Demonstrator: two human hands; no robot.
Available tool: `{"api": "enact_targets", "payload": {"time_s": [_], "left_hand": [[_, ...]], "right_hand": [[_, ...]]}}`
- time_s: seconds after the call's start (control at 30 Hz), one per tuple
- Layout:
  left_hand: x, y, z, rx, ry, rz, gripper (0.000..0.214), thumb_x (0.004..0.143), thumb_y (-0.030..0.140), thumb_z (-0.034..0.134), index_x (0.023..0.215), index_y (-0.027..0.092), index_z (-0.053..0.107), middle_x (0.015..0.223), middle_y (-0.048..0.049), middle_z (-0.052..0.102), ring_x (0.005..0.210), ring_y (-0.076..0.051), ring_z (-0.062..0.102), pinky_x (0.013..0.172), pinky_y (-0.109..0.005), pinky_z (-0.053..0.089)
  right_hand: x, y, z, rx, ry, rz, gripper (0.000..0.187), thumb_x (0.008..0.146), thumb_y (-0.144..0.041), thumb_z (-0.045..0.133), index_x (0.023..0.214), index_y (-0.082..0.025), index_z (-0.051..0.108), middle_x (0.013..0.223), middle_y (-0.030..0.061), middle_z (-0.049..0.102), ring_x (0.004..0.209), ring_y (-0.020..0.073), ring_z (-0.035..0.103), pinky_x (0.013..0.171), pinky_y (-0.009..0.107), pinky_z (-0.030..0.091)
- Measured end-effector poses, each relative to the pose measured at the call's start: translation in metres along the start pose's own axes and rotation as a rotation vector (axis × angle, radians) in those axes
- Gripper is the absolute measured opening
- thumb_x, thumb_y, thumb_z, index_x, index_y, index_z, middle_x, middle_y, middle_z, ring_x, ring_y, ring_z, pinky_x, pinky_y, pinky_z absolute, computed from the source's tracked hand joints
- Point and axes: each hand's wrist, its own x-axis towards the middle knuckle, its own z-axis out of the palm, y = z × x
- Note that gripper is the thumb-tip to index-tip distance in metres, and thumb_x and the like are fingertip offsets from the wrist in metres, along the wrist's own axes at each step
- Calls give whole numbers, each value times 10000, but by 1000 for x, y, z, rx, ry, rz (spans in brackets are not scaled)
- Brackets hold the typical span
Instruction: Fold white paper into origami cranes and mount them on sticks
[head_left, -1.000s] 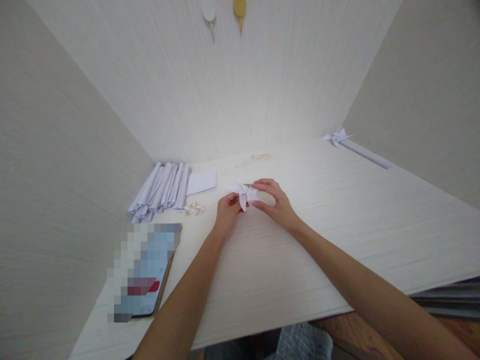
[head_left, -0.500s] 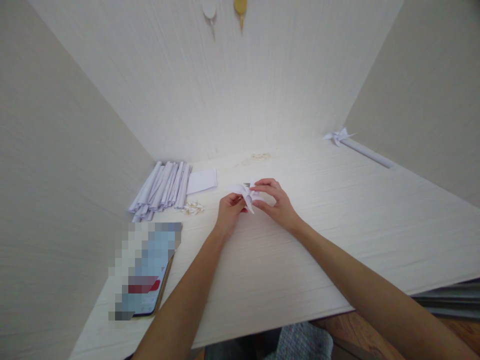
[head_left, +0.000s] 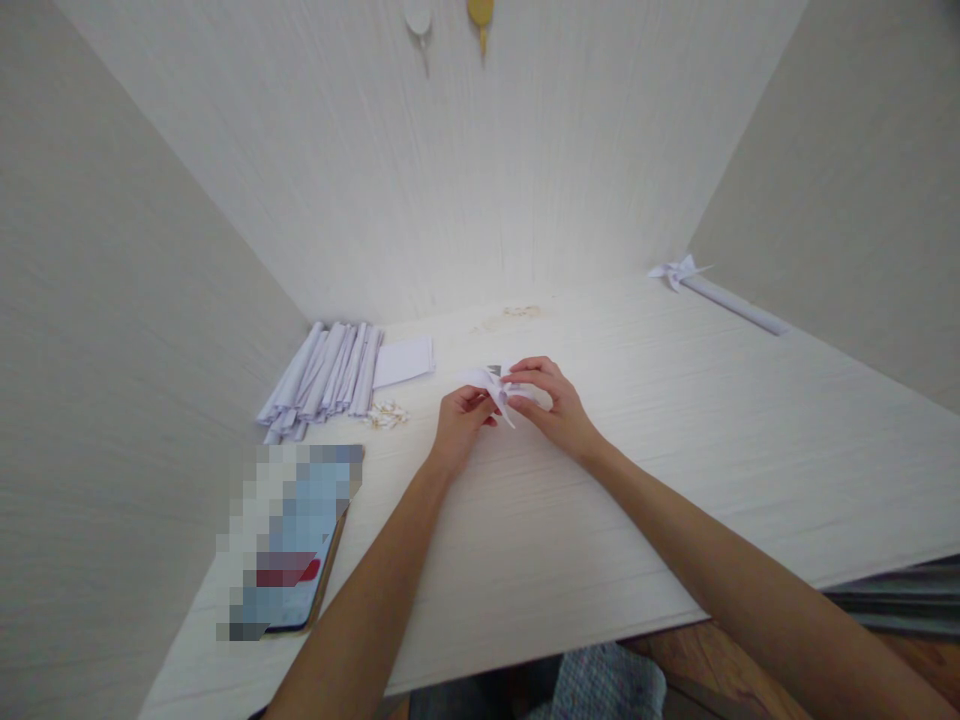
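White table [head_left: 697, 470]: left hand [head_left: 457, 425], right hand [head_left: 553, 408] grip paper pinwheel [head_left: 493, 385]; lower blade swung rightward.

The screen of the phone [head_left: 289, 540] on the desk [head_left: 675, 470] was blurred into blocks; the folded paper [head_left: 491, 385] was partly hidden in the grip of the left hand [head_left: 457, 425] and the right hand [head_left: 551, 405]; a small dark thing [head_left: 493, 370] behind it was too small to tell; a white hanging object [head_left: 418, 20] and a yellow one [head_left: 480, 14] were cut by the top edge; the small pale bits [head_left: 386, 414] could not be identified.
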Motion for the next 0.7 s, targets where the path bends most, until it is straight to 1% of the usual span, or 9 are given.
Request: {"api": "enact_targets", "payload": {"time_s": [0.2, 0.33, 0.43, 0.57, 0.7], "left_hand": [[-1, 2, 2, 9, 1, 7, 163, 557, 235, 649, 681, 131, 646, 572, 6, 602, 530, -87, 530, 463, -188, 376], [-3, 3, 2, 6, 34, 13, 126, 549, 219, 641, 644, 136, 641, 554, 14, 594, 522, -84, 521, 461, -185, 370], [-2, 3, 1, 3, 66, 24, 118, 523, 205, 648, 622, 143, 635, 543, 26, 588, 506, -75, 504, 462, -181, 367], [1, 1, 0, 10, 136, 33, 95, 508, 199, 650, 575, 139, 619, 525, 30, 582, 468, -62, 473, 470, -190, 378], [1, 1, 0, 38, 156, 65, 111, 502, 180, 652, 603, 136, 643, 526, 23, 594, 473, -67, 471, 447, -184, 353]], "right_hand": [[1, -1, -1, -13, 1, 17, 209, 773, -372, 562, 914, -239, 639, 930, 68, 552, 937, 197, 514, 857, 400, 409], [0, -1, -1, 5, 20, 45, 267, 752, -400, 579, 963, -243, 625, 1015, 79, 545, 1003, 206, 498, 889, 409, 392], [0, 1, -2, 39, 40, 90, 276, 773, -418, 545, 990, -262, 612, 1055, 74, 541, 1036, 207, 489, 887, 410, 396], [1, 3, -3, 77, 76, 129, 270, 795, -437, 501, 960, -259, 619, 1035, 73, 554, 1018, 204, 503, 865, 402, 414], [1, 3, -2, 41, 72, 96, 257, 781, -440, 523, 920, -250, 627, 975, 68, 578, 972, 199, 523, 879, 403, 402]]}}
